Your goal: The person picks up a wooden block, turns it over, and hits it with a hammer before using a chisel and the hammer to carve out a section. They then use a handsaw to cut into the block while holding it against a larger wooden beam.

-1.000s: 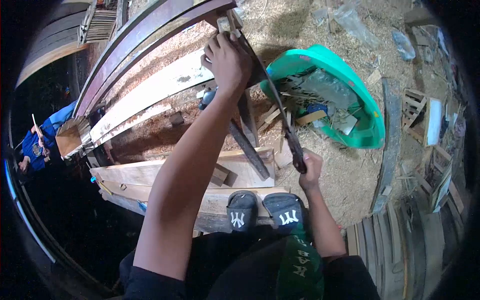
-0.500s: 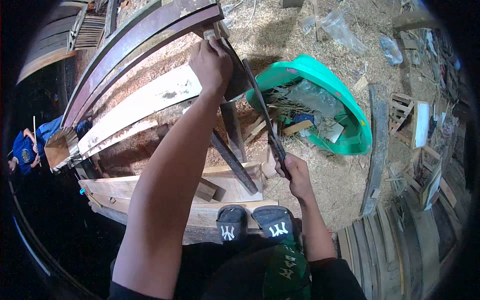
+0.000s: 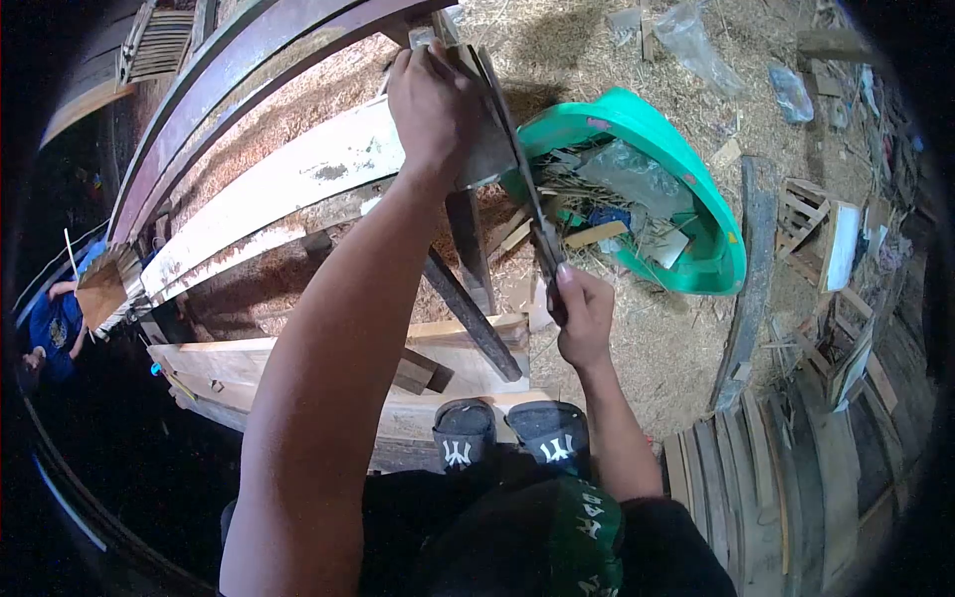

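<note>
My right hand is wrapped round the dark handle end of a long thin saw-like blade. The blade slants up and left, its far part against the end of a dark board. My left hand presses with bent fingers at the top of that board, beside a wooden block; what its fingertips grip is hidden. Left of it run a curved purplish beam and a white-faced curved plank.
A green boat-shaped tub with scraps lies to the right on sawdust-covered ground. Planks lie before my sandalled feet. Stacked boards stand lower right, wooden frames at the right. Another person in blue is at far left.
My right hand has moved slightly left and down with the blade, which now stands a little steeper. The view has shifted slightly; my left hand stays at the board's top.
</note>
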A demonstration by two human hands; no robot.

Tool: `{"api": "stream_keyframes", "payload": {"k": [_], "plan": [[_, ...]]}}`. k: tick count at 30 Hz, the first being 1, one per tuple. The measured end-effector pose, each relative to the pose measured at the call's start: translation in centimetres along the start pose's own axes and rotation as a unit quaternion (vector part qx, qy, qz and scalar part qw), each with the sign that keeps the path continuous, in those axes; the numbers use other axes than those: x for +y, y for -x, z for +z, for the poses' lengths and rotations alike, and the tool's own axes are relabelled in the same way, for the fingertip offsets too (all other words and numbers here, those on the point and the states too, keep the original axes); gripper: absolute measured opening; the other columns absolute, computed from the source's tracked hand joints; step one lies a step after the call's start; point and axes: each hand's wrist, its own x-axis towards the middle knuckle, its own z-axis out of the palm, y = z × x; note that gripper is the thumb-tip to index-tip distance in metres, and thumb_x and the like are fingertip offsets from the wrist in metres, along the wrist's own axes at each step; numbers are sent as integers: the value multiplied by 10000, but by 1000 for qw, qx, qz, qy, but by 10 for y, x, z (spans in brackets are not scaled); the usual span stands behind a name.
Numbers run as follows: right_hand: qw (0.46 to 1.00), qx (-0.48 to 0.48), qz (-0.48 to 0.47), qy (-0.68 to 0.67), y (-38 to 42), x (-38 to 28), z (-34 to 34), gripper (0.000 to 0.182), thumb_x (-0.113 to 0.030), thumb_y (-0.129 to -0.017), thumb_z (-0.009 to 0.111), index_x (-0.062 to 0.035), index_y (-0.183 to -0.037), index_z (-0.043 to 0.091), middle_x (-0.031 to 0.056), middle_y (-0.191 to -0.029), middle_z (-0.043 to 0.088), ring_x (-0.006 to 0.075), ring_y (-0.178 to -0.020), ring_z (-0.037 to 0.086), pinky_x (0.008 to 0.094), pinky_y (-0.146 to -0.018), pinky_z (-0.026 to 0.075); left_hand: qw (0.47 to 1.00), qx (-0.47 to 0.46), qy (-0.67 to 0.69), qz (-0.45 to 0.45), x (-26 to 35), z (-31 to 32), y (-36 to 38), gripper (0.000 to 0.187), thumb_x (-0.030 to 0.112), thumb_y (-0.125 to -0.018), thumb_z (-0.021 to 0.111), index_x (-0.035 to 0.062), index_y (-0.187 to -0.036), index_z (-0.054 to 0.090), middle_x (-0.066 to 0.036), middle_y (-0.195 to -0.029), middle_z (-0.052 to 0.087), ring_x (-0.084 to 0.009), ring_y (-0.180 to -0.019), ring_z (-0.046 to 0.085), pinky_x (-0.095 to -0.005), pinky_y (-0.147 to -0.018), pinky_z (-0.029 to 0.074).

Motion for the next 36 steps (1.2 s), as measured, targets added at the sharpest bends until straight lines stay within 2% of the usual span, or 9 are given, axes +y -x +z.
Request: {"api": "stream_keyframes", "payload": {"k": [2,6,7,8,16,18,26,31,36], "plan": [[1000,-4,1,-16,0,9,-2,450,-290,-1033,513,-28,-668,499,-16,-586,435,82,-546,396,296,-510,299,999,6,33,-30,2,1,-3,192,123,-900,538,-41,-919,636,-227,-954,621,-433,-950,573,-509,-849,447],[999,-12,29,5,30,29,-21,455,-290,-1025,529,-23,-659,489,-18,-596,446,81,-551,395,289,-509,296,998,21,56,-35,-2,3,-4,198,133,-897,543,-39,-896,639,-227,-920,623,-438,-919,578,-513,-830,449],[1000,-5,1,21,21,22,-17,508,-399,-1022,513,-48,-657,549,-24,-573,464,67,-500,367,264,-475,240,999,17,35,-21,-3,0,-4,183,129,-892,559,-33,-920,639,-221,-915,631,-429,-895,608,-499,-831,475],[1000,-2,4,21,10,19,-13,508,-399,-1022,513,-48,-657,549,-24,-573,464,67,-500,367,264,-475,240,1000,12,17,-4,-1,0,-4,175,125,-887,576,-27,-944,639,-215,-909,638,-421,-872,638,-485,-831,501],[1000,9,-15,9,23,38,-14,489,-322,-1033,500,-33,-640,539,-26,-558,450,66,-490,358,274,-471,246,999,47,24,6,5,3,-4,257,142,-941,503,-50,-843,643,-250,-848,622,-455,-857,602,-528,-796,468],[999,-7,25,20,25,39,-16,412,-231,-1020,518,7,-685,529,11,-588,472,98,-570,437,302,-528,325,999,44,21,-9,3,2,-5,259,144,-945,502,-47,-839,642,-250,-848,624,-458,-854,602,-528,-795,469],[1000,-1,25,-4,38,58,-29,501,-315,-1023,532,0,-636,500,-2,-575,456,92,-569,415,300,-529,310,998,44,27,-31,7,5,-9,277,155,-955,497,-47,-828,638,-245,-829,624,-463,-821,604,-528,-774,477],[999,-3,-12,32,-12,5,-2,458,-278,-1036,506,-2,-671,529,10,-570,450,94,-558,402,315,-523,309,999,27,22,-25,8,2,-3,312,175,-981,474,-43,-855,657,-242,-845,629,-462,-871,603,-527,-822,470],[1000,2,-23,10,24,50,-21,446,-273,-1032,510,1,-681,532,13,-583,463,100,-572,416,307,-527,318,999,41,8,-19,7,4,-6,291,163,-964,485,-42,-851,658,-248,-838,630,-461,-859,604,-513,-825,479]]}}
